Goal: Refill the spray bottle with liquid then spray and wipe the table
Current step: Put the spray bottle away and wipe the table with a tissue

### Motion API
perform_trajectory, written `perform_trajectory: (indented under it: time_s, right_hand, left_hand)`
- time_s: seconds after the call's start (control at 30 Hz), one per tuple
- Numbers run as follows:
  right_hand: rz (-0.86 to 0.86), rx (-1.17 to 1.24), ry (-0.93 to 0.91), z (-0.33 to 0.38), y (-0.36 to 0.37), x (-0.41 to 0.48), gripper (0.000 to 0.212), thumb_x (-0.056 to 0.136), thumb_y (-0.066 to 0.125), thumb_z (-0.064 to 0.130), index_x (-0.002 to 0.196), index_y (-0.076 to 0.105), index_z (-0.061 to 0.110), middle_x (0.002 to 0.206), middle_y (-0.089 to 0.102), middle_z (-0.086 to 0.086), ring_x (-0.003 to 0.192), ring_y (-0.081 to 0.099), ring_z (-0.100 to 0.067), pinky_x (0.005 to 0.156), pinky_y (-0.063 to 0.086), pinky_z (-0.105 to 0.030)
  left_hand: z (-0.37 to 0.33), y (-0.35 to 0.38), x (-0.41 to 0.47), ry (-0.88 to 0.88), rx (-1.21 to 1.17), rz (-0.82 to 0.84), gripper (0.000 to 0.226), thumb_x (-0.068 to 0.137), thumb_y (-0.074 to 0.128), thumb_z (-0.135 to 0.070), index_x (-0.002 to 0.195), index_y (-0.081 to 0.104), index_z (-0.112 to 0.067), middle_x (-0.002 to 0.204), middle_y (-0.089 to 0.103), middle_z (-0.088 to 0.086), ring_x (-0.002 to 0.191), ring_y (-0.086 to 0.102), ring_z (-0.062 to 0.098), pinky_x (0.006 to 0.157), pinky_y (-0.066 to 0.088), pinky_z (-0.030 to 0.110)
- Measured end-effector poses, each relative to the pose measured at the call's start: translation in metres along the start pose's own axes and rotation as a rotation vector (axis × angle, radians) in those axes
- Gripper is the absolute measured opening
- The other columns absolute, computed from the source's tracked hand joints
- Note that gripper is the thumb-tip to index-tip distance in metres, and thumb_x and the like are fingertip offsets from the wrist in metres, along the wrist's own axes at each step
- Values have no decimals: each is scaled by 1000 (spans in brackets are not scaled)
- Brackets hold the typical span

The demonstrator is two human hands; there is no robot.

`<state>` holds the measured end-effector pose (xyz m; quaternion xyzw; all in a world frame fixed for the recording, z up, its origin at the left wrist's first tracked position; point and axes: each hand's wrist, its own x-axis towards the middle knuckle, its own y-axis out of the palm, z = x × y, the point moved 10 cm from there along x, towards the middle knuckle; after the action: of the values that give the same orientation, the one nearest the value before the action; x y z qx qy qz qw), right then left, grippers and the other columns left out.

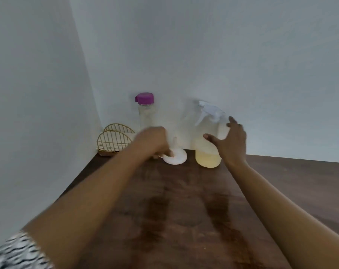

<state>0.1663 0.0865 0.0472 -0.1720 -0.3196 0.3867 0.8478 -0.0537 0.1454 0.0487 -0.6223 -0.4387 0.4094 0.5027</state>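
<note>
A clear plastic spray bottle (208, 152), part full of pale yellow liquid, stands at the back of the dark wooden bench (184, 210). The right hand (230, 144) is just beside it, fingers spread apart. The left hand (153, 142) curls its fingers on the white plastic funnel (176, 157)

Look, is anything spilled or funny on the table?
No clear spill. The funnel stands wide end down, its rim pinched by the left hand. Two darker streaks on the table may be damp or just wood grain; it's blurry.
</note>
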Motion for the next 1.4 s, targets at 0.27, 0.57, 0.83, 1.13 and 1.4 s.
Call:
perform_trajectory:
  time_s: [0.27,0.57,0.83,1.13,1.4]
  right_hand:
    - [116,-18,-475,139,89,-61,27,87,59,17,114,59,19,108,59,1,97,58,-17,81,47,-30]
    - [457,-448,-531,176,219,-63,41,90,49,1,130,46,8,119,59,-12,103,60,-29,81,48,-34]
    - [388,-517,-532,193,223,-55,33,92,49,5,125,42,6,105,63,-13,94,63,-29,66,42,-31]
    - [462,-593,-479,182,226,-61,26,91,51,3,117,54,5,109,63,-13,98,62,-27,69,41,-29]
    - [339,-599,-505,211,201,-48,17,89,53,8,103,64,5,95,66,-11,86,65,-26,64,48,-30]
  left_hand:
    - [154,-57,25,-92,270,-84,74,83,72,-27,145,34,-22,146,42,7,132,40,28,105,39,43]
    - [147,-16,62,193,230,-62,73,78,74,-37,140,39,-24,138,48,2,127,42,22,102,40,40]
    - [146,-20,53,273,296,-4,65,85,69,-28,142,39,-22,136,52,2,126,46,21,102,35,33]
    - [151,-15,47,261,289,45,72,87,67,-29,148,30,-25,147,44,1,135,38,23,111,29,37]
    - [161,-16,46,177,173,-5,83,81,74,-27,148,26,-23,149,42,2,134,41,25,108,35,39]
